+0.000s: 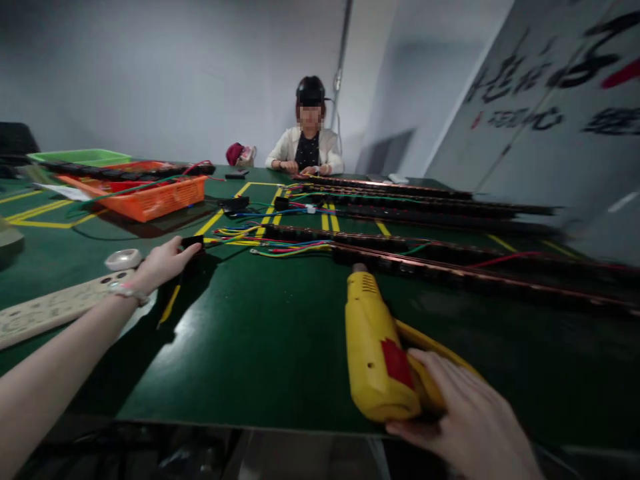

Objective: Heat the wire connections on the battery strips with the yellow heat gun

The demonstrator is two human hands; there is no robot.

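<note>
My right hand [465, 407] is wrapped round the handle of a yellow heat gun [370, 347] with a red patch on its body. The gun's nozzle points away from me, toward a long dark strip [400, 267] with copper-coloured edges. My left hand [163, 267] reaches out over the table, its fingers closed on a small black piece [193, 241]. Just right of that piece lie loose ends of coloured wires [295, 248], yellow, green, blue and red. Below my left hand lies a slim yellow-and-black tool [171, 305], partly in shadow.
A cream power strip [60, 307] and a white tape roll [123, 259] lie at left. Behind them stand an orange basket [165, 200] and a green basket [90, 157]. More long strips [425, 213] lie across the green table [260, 347]. A person [307, 143] sits opposite.
</note>
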